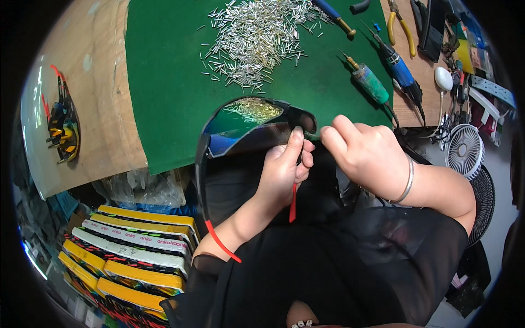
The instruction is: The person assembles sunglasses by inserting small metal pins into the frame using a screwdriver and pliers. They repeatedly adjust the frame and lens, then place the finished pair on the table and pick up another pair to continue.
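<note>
A pair of black wraparound sunglasses (pixel 201 164) with a mirrored lens and red temple tips is in my left hand (pixel 285 168), thumb pressed on the frame near one end of the lens. One temple runs down beside my left forearm, and a red tip hangs below my fingers. Close to that same end of the frame, my right hand (pixel 365 156) is closed with its fingers curled in. Whatever those fingers pinch is hidden. Beyond the sunglasses, a pile of small silvery metal pins (pixel 257 41) lies spread on a green mat (pixel 164 71).
Toward the right lie a green-handled tool (pixel 371 83), a blue-handled tool (pixel 402 68) and yellow-handled pliers (pixel 402 27). A white fan (pixel 464 150) stands at far right. More sunglasses (pixel 65 131) rest on the table's left side. Yellow and white cartons (pixel 139 276) sit at lower left.
</note>
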